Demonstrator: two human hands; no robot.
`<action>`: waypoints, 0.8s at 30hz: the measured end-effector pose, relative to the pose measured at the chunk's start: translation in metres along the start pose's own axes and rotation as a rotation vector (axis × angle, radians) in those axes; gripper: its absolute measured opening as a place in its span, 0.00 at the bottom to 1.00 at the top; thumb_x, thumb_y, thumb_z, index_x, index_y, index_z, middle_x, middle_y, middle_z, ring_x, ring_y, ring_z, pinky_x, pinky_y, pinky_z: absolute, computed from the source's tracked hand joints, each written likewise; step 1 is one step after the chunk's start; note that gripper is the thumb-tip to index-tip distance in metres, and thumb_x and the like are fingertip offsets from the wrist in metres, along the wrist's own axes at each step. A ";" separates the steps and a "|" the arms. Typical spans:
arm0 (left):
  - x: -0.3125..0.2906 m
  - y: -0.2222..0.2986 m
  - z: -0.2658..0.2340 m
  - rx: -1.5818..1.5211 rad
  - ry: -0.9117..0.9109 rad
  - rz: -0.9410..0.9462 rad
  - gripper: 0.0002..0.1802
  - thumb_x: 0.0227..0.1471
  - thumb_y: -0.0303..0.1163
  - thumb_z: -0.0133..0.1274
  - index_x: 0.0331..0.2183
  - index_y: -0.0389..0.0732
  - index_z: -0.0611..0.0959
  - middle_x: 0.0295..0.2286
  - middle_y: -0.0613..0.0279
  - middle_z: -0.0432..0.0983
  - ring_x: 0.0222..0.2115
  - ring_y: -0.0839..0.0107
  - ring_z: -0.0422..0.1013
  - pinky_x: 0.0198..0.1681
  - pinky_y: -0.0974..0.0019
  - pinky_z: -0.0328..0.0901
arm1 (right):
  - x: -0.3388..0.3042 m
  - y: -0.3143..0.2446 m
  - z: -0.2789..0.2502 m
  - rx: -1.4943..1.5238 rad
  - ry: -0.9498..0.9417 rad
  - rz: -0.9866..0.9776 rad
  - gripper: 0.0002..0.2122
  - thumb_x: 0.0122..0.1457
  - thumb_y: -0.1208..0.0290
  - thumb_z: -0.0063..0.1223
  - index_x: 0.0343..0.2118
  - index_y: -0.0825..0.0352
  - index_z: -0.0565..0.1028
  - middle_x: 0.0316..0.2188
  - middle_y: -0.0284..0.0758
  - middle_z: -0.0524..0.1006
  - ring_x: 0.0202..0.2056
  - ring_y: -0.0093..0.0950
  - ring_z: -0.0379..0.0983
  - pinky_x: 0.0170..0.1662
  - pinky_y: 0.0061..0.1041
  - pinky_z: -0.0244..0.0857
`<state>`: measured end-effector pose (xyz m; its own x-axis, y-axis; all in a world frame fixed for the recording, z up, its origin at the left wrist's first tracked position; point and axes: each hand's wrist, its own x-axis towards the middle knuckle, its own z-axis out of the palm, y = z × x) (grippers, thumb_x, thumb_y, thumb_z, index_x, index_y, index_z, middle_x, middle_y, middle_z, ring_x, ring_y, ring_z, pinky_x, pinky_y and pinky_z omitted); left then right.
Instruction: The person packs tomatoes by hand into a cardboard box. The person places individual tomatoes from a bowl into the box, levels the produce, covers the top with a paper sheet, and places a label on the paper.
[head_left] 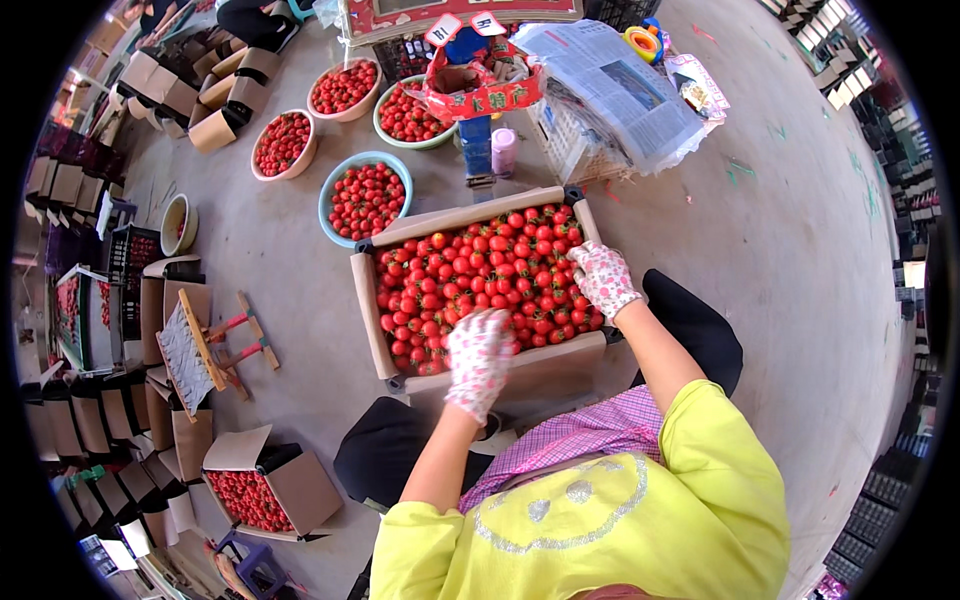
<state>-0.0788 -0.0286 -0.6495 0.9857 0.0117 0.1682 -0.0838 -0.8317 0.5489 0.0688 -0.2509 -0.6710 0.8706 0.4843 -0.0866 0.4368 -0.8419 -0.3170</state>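
Note:
A cardboard-lined crate [368, 318] full of small red cherry tomatoes [470, 275] sits before me between my knees. Both my hands wear white gloves with a pink flower print. My left hand [480, 355] is over the tomatoes at the near side; it is slightly blurred and its fingertips are hidden. At the crate's right wall is my right hand [603, 275], its fingers curled down together against the tomatoes there. Whether a tomato is inside its grasp is hidden.
Beyond the crate stand a blue basin [325, 205], a green basin [452, 132] and two pinkish basins of tomatoes, beside a blue scale post [476, 150]. Newspapers [610, 85] cover a crate at far right. A folding stool [190, 355] and a tomato box [310, 490] are left.

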 end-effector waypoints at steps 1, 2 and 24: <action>0.008 0.010 0.010 -0.033 -0.053 0.045 0.23 0.45 0.32 0.56 0.46 0.44 0.76 0.44 0.57 0.73 0.49 0.55 0.65 0.51 0.52 0.58 | -0.002 0.005 0.003 0.016 0.055 0.052 0.10 0.54 0.72 0.51 0.40 0.64 0.75 0.37 0.40 0.75 0.41 0.39 0.72 0.45 0.37 0.66; 0.019 0.023 0.013 -0.072 -0.046 0.097 0.21 0.46 0.28 0.55 0.45 0.42 0.76 0.41 0.55 0.74 0.46 0.54 0.67 0.49 0.52 0.61 | -0.003 0.006 0.003 0.051 0.100 0.076 0.10 0.54 0.72 0.51 0.40 0.63 0.76 0.37 0.40 0.75 0.41 0.39 0.72 0.45 0.37 0.67; 0.029 -0.114 -0.032 0.365 -0.002 -0.196 0.19 0.45 0.30 0.53 0.43 0.56 0.81 0.49 0.55 0.71 0.50 0.47 0.65 0.50 0.50 0.62 | -0.005 -0.109 0.029 0.002 0.005 -0.469 0.18 0.52 0.68 0.51 0.49 0.57 0.73 0.46 0.38 0.73 0.46 0.36 0.69 0.50 0.36 0.63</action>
<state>-0.0451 0.0842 -0.6810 0.9781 0.1890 0.0877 0.1629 -0.9561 0.2436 0.0104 -0.1549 -0.6639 0.5807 0.8110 0.0710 0.7827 -0.5321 -0.3230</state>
